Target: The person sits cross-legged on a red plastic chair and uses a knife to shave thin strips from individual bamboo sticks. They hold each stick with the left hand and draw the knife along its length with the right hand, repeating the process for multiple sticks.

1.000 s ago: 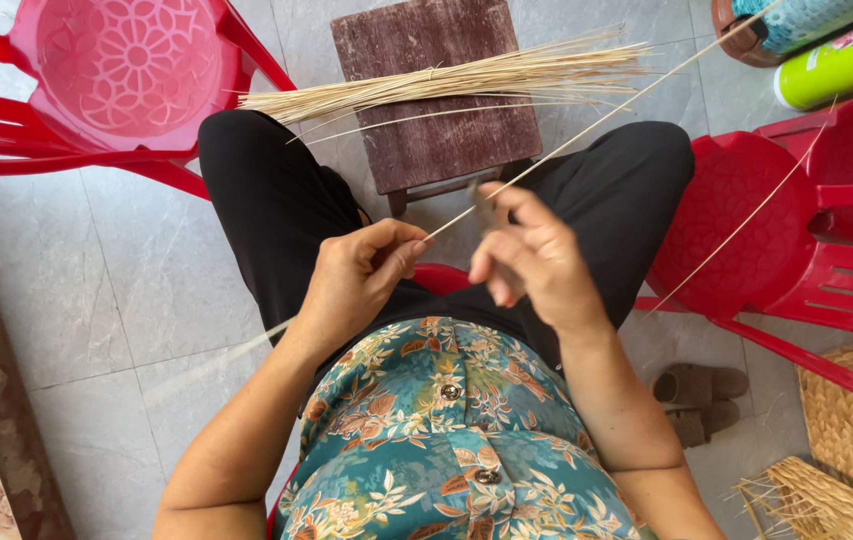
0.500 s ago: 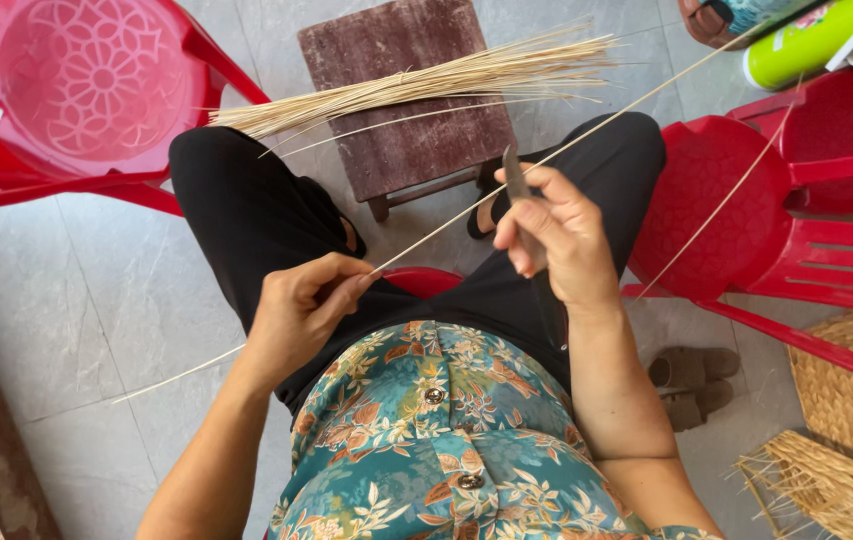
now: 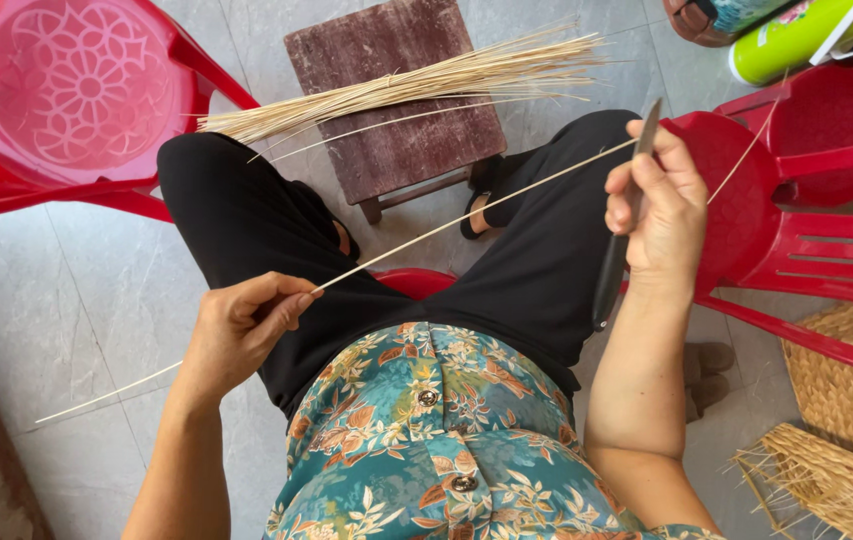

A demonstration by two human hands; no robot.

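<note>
Seated person, view straight down onto the lap. Entries run left to right.

Red plastic chair (image 3: 76, 90) at 10 o'clock, seat bare.

Left hand (image 3: 236, 335) at 8 o'clock: fingers (image 3: 291, 300) closed in a pinch on a long pale reed strand (image 3: 466, 213). A loose tail of the strand runs on past the hand toward 8 o'clock, low over the tiled floor (image 3: 56, 290).

The strand crosses the lap on a rising diagonal toward 2 o'clock, over the black trousers (image 3: 246, 220). It looks taut between the hands.

Wooden stool (image 3: 396, 110) at 12 o'clock carries a bundle of reed strands (image 3: 416, 85), laid flat and overhanging both sides.

Right hand (image 3: 656, 215) at 2 o'clock: fingers wrapped shut round a dark-handled knife (image 3: 614, 265), blade up, touching the strand at the thumb. The strand continues beyond, over a second red chair (image 3: 806, 200).

Woven baskets (image 3: 846, 400) at 4 o'clock on the floor.

Handling judgement: the strand is very light, thin and springy; it bends freely but would likely kink or split if folded sharply. Surface looks smooth, so it may slip through a loose pinch. Best held between thumb and fingertip pads, close to the working point near the blade.
</note>
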